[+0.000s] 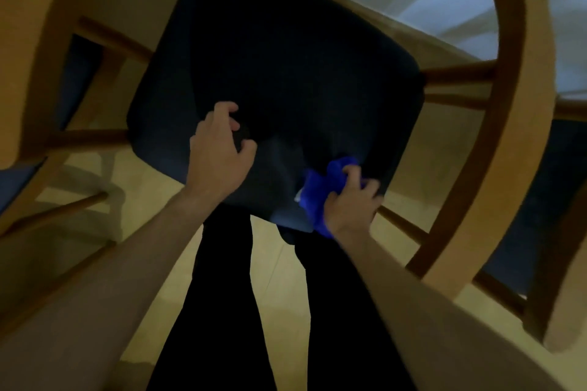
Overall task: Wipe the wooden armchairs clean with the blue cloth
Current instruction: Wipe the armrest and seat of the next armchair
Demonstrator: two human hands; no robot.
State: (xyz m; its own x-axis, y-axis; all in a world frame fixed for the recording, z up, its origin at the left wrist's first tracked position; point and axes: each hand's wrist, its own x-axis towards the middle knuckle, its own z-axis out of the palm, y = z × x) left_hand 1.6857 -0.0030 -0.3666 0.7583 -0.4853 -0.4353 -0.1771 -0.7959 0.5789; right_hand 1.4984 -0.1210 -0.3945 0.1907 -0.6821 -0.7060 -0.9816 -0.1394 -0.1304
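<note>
**Both hands grip the dark cushion**

The left hand (219, 152) pinches the near edge of the dark seat cushion (276, 73). Right of it, the right hand (351, 205) clutches the bunched blue cloth (320, 190) against the cushion's corner. A wooden armchair (508, 136) frame curves beside the cushion.

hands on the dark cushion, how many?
2. Left hand grips the dark cushion's near edge; right hand grips its near right corner with the blue cloth bunched in it.
</note>
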